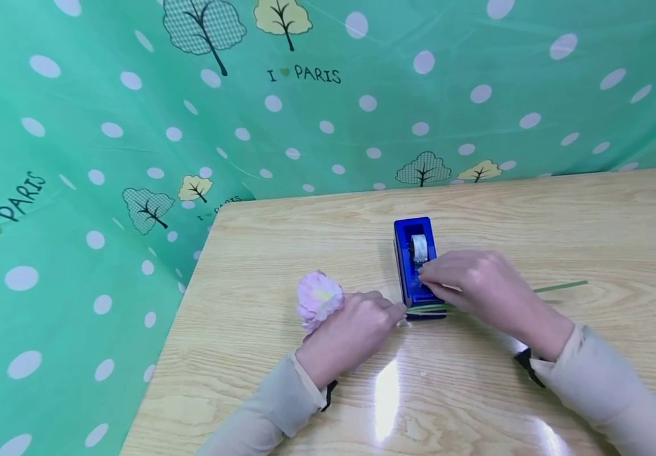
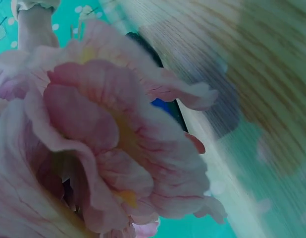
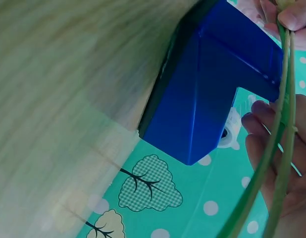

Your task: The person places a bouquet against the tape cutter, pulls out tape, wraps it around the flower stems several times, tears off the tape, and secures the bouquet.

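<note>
In the head view my left hand (image 1: 356, 329) grips green flower stems (image 1: 425, 309) across the near end of a blue tape dispenser (image 1: 417, 294). Pale pink artificial flowers (image 1: 318, 296) stick out on the left side of that hand, and their petals (image 2: 98, 139) fill much of the left wrist view. My right hand (image 1: 479, 285) reaches over the dispenser, thumb and fingertips pinching clear tape in front of the tape roll (image 1: 419, 247). In the right wrist view two stems (image 3: 286, 114) pass in front of the right hand's fingers (image 3: 259, 129), and the left thumb presses on them.
The dispenser stands on a light wood-grain table (image 1: 259, 247). A green polka-dot cloth (image 1: 328, 101) with printed trees hangs behind the table and along its left side. The stems' free end (image 1: 567, 285) extends to the right past the right wrist.
</note>
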`<state>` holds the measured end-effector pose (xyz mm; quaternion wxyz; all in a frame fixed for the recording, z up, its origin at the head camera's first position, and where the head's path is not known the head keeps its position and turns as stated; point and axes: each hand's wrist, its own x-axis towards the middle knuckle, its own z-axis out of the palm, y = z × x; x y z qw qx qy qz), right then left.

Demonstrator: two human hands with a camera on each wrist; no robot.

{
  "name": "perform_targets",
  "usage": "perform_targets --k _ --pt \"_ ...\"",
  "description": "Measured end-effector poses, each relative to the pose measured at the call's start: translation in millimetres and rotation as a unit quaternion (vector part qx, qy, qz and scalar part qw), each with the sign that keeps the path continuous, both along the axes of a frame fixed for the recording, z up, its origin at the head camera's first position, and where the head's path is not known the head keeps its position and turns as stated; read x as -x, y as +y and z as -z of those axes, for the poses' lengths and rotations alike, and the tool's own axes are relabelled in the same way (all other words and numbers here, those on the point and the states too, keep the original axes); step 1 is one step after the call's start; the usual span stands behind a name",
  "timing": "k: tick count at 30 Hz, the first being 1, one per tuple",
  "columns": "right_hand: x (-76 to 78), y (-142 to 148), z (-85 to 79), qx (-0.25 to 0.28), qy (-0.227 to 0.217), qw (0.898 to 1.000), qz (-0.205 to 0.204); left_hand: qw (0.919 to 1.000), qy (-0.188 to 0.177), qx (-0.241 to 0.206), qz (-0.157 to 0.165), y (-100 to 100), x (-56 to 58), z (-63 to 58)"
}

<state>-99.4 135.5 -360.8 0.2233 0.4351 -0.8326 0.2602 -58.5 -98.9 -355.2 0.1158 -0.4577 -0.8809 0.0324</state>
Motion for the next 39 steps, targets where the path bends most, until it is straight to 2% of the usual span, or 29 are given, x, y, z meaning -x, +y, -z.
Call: perform_targets --k 15,20,26,35,39 --pt "-7.3 5 5.5 -0.002 0.037 0.999 -0.01 0.9998 0.018 -0.004 0.01 1 0.9 7.0" --pt "-11.4 9 9.8 -0.001 0.03 1.0 -0.001 0.9995 0.013 -0.024 0.016 3 2.8 10.6" --pt "-12.9 12 12.9 0.022 0.045 0.999 0.004 0.9986 0.033 -0.037 0.018 6 5.9 12.7" --pt "-14.9 5 8.5 0.032 0.032 0.999 -0.011 0.9982 0.031 -0.05 0.011 1 5.7 8.2" --pt "-14.3 2 8.8 0.048 0.056 0.997 -0.017 0.9984 0.037 -0.04 0.012 -2 6.4 5.7"
